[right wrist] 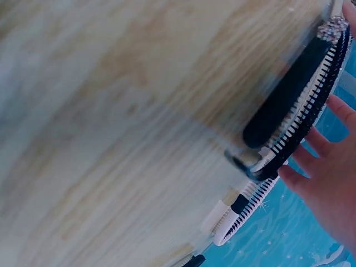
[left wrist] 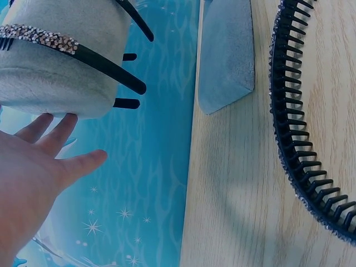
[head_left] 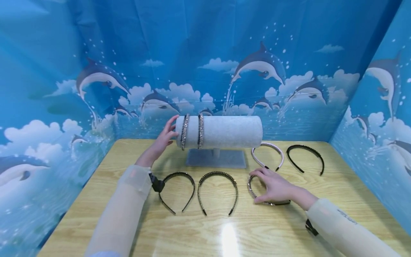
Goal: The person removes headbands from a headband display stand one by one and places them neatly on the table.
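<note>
On the far left, a pale sleeve (head_left: 125, 200) leads up to a black wrist device (head_left: 157, 183) and the left hand (head_left: 162, 139), which is spread with its fingers extended, fingertips touching the left end of a grey display roll (head_left: 231, 131); it grips nothing. Just right of that wrist, a dark toothed headband (head_left: 179, 174) lies on the wood-grain table (head_left: 160, 232), arch away from the person. Above it, two glittering headbands, an outer one (head_left: 184, 132) and an inner one (head_left: 201, 131), sit around the roll near its left end, side by side and slightly apart. The roll stands on a flat grey base (head_left: 199, 159). In front of the base lies a second dark toothed headband (head_left: 218, 174), tips toward the person. Farther right, the right hand (head_left: 276, 185) is partly closed, thumb and fingers gripping a glittery headband (head_left: 252, 191) whose arch points left. Behind that hand lies a white headband (head_left: 273, 145), and to its right a black headband (head_left: 305, 146). On the right sleeve (head_left: 337, 225) is a small dark marking (head_left: 346, 216), too small to read.
</note>
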### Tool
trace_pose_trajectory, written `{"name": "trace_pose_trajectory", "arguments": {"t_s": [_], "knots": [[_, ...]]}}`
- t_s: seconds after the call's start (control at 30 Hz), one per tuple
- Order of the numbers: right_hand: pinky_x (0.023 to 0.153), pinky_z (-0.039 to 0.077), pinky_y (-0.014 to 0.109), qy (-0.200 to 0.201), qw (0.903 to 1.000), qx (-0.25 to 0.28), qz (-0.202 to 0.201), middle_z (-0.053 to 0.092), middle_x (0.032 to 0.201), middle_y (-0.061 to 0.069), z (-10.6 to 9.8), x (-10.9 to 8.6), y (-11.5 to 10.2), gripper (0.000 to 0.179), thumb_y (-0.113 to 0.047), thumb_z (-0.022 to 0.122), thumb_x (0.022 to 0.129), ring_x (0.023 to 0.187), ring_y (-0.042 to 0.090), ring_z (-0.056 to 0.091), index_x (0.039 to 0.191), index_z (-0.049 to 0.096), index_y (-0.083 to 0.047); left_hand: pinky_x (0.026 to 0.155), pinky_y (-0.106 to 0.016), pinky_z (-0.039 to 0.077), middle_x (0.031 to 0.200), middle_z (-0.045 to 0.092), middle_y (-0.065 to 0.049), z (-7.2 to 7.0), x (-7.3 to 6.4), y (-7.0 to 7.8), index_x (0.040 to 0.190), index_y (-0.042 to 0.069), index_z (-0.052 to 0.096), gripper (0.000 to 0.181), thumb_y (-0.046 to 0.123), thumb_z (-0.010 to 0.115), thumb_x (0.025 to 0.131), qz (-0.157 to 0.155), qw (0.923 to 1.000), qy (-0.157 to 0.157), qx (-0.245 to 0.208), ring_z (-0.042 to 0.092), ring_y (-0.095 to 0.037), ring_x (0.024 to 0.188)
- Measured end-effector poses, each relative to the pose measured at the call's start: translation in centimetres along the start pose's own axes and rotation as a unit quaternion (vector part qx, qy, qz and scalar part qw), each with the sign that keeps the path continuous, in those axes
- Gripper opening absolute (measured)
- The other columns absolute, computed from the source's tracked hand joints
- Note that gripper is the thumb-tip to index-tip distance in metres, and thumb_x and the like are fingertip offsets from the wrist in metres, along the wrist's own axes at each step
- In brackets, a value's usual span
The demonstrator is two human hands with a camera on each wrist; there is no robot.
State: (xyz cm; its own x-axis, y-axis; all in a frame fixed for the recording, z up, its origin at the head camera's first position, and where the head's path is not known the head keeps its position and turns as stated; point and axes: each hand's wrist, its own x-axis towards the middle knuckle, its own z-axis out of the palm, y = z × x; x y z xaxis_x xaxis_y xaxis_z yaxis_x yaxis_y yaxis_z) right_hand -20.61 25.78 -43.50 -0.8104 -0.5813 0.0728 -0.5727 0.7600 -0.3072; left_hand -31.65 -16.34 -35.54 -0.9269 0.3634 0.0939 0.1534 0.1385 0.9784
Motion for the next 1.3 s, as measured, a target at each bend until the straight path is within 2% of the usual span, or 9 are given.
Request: {"name": "trace_pose_trajectory", "arguments": {"t_s": [0.1,0.23,0.47,0.57,0.73,0.87,0.97,1.1,1.3], "knots": [[0.098,0.035,0.063,-0.002,0.9999,0.008,0.007,0.043,0.14,0.02,-0.2,0.0,0.0,0.098,-0.066,0.075,0.067,0.121,0.046,0.045,0.141,0.046,-0.008,0.107,-0.068,0.013,0.16,0.012,-0.014,0.0,0.1,0.0,0.157,0.031,0.01,0.067,0.024,0.041,0.098,0.001,1.0,0.0,-0.001,0.018,-0.039,0.142],[0.097,0.034,0.066,0.008,0.9988,0.045,0.02,0.04,0.142,0.027,-1.1,-0.3,0.4,0.09,-0.059,0.077,0.071,0.124,0.051,0.041,0.139,0.049,-0.005,0.106,-0.068,0.014,0.16,0.013,-0.014,-0.1,0.3,-0.1,0.157,0.03,0.011,0.068,0.024,0.042,0.097,0.003,1.0,0.0,0.002,0.019,-0.039,0.141],[0.094,0.041,0.059,0.028,0.9925,0.117,0.022,0.054,0.121,0.016,-3.5,-1.1,3.0,0.037,-0.022,0.074,0.086,0.112,0.04,0.053,0.116,0.064,-0.004,0.106,-0.068,0.014,0.16,0.012,-0.014,-0.2,0.4,-0.2,0.157,0.031,0.011,0.068,0.024,0.042,0.097,0.002,1.0,0.001,0.001,0.019,-0.04,0.141],[0.09,0.045,0.056,0.027,0.9913,0.125,0.032,0.058,0.114,0.012,-3.9,-1.3,4.2,0.026,-0.015,0.072,0.087,0.105,0.034,0.056,0.11,0.067,-0.004,0.106,-0.068,0.014,0.16,0.013,-0.014,-0.2,0.4,0.0,0.157,0.031,0.01,0.068,0.025,0.042,0.097,-0.001,1.0,0.001,-0.001,0.019,-0.039,0.141],[0.081,0.052,0.042,0.005,0.9885,0.148,0.029,0.062,0.111,0.012,-3.6,-1.6,5.6,0.021,-0.011,0.07,0.089,0.096,0.028,0.061,0.108,0.068,-0.003,0.107,-0.068,0.013,0.16,0.012,-0.013,-0.2,0.3,0.1,0.157,0.031,0.01,0.067,0.025,0.041,0.098,-0.004,1.0,-0.001,-0.004,0.017,-0.039,0.142],[0.074,0.052,0.03,0.001,0.9888,0.146,0.028,0.065,0.108,0.009,-3.2,-1.8,5.8,0.02,-0.01,0.069,0.089,0.088,0.015,0.06,0.108,0.071,-0.005,0.107,-0.068,0.012,0.16,0.011,-0.013,-0.1,0.2,0.1,0.157,0.032,0.009,0.067,0.025,0.041,0.098,-0.004,1.0,-0.001,-0.004,0.017,-0.039,0.142],[0.071,0.05,0.028,0.001,0.9892,0.143,0.033,0.068,0.105,0.006,-3.0,-1.9,5.7,0.02,-0.01,0.07,0.088,0.083,0.009,0.058,0.107,0.072,-0.006,0.107,-0.068,0.012,0.16,0.012,-0.013,0.1,0.1,0.2,0.157,0.031,0.01,0.067,0.025,0.041,0.098,-0.005,1.0,-0.001,-0.003,0.017,-0.039,0.142],[0.068,0.049,0.028,-0.013,0.9867,0.155,0.048,0.068,0.102,0.005,-3.0,-2.1,5.5,0.02,-0.011,0.069,0.088,0.08,0.009,0.057,0.108,0.072,-0.006,0.107,-0.067,0.013,0.16,0.012,-0.014,0.1,0.1,0.3,0.157,0.03,0.01,0.067,0.025,0.042,0.098,-0.005,1.0,0.001,0.003,0.017,-0.039,0.142],[0.068,0.049,0.027,-0.032,0.9822,0.172,0.068,0.066,0.106,0.007,-2.8,-2.4,5.6,0.023,-0.01,0.069,0.088,0.08,0.008,0.057,0.11,0.071,-0.006,0.107,-0.067,0.013,0.16,0.012,-0.014,0.0,0.1,0.0,0.157,0.03,0.011,0.068,0.024,0.042,0.097,-0.004,1.0,0.003,0.003,0.017,-0.039,0.142]]}}
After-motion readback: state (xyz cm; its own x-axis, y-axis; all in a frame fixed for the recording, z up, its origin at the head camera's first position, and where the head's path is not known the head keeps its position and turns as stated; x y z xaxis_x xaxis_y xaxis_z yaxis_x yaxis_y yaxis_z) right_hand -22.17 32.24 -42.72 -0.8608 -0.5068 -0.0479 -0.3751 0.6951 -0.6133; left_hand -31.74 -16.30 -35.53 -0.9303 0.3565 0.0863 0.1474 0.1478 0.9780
